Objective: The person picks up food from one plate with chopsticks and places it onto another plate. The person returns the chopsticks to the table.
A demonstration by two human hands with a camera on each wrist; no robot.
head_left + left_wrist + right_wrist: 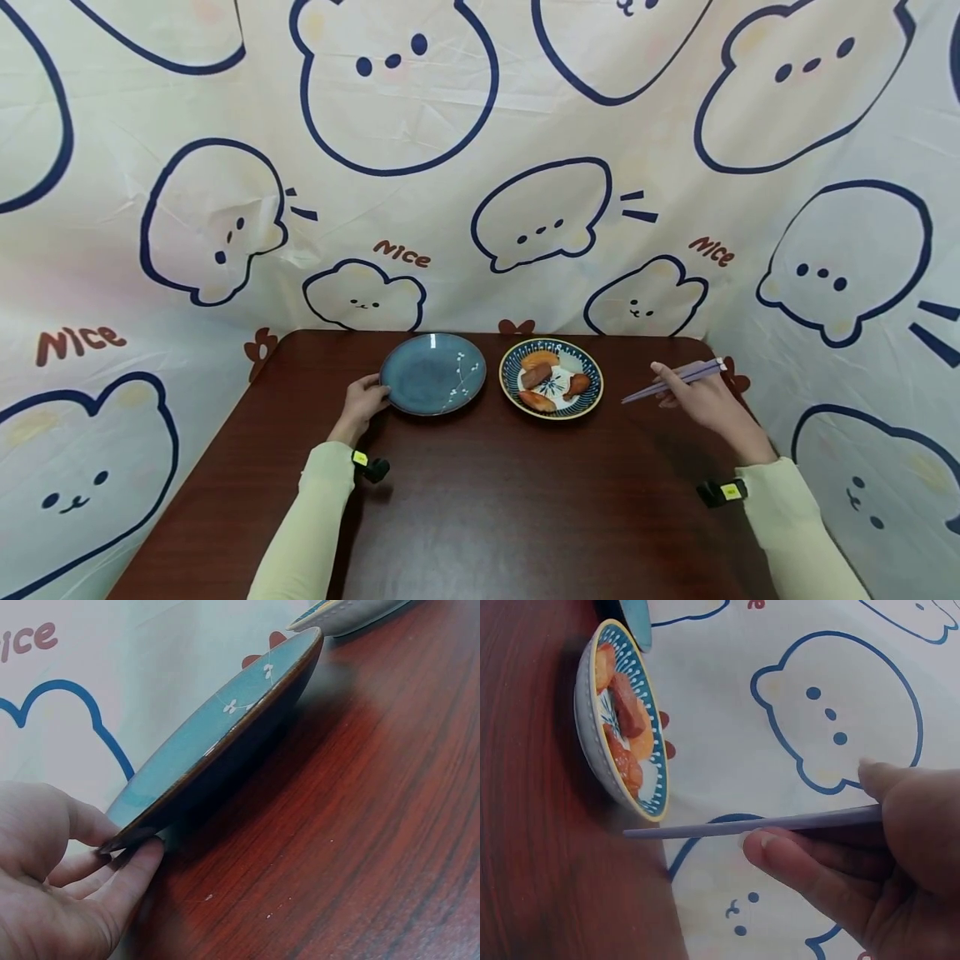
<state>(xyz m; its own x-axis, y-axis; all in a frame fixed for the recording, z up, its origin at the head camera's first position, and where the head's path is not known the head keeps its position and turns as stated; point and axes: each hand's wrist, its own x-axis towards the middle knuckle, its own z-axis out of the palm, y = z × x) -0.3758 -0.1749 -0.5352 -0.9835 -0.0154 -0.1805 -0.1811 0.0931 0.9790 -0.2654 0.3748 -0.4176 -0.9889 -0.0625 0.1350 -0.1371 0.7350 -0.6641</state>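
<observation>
A plain blue plate (423, 375) with a small white branch pattern lies at the table's back. The left hand (363, 407) pinches its left rim; in the left wrist view the fingers of that hand (82, 877) are on both sides of the plate (217, 742). To its right, a patterned bowl-like dish (551, 342) with a yellow rim holds several food pieces (537, 375). The right hand (697, 400) holds purple chopsticks (675, 381), tips pointing left, right of the dish. In the right wrist view the chopsticks (705, 829) extend just below the dish (592, 742).
Dark brown table (540, 517) reaches from the wall cloth (450, 200) toward the body. The cloth, printed with bear outlines, hangs directly behind both dishes and along both sides. The two dishes stand side by side with a narrow gap.
</observation>
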